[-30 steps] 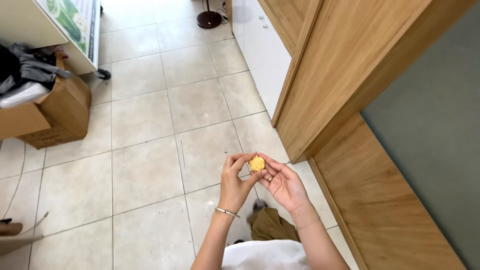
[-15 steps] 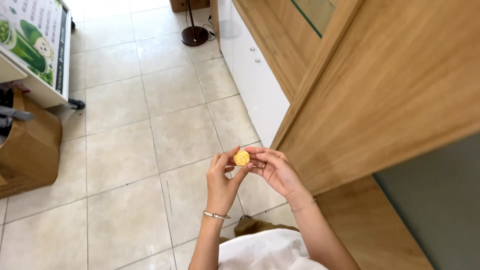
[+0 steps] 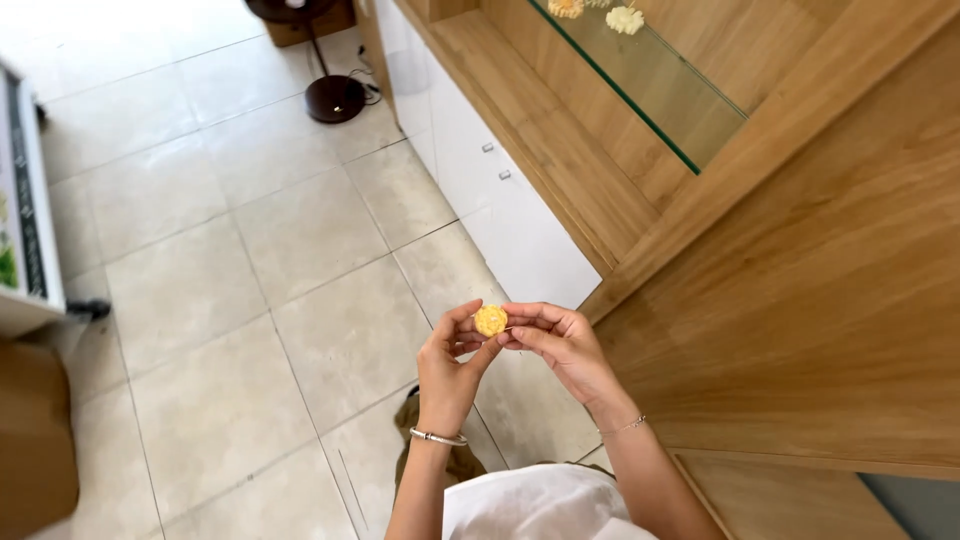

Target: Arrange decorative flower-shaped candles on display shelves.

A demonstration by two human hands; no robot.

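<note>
Standing beside the wooden cabinet (image 3: 800, 300), over the tiled floor (image 3: 250, 300): left hand (image 3: 448, 370) and right hand (image 3: 560, 345) meet, fingertips pinching a small round yellow object (image 3: 490, 320), possibly a flower, between them, left of the cabinet.

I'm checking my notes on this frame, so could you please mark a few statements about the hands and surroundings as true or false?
1. Both hands hold a small round yellow object. True.
2. The left hand wears a bangle at the wrist. True.
3. The right hand rests on the glass shelf. False: it is at the object, apart from the shelf.
4. The floor is carpeted. False: it is pale tile.
</note>
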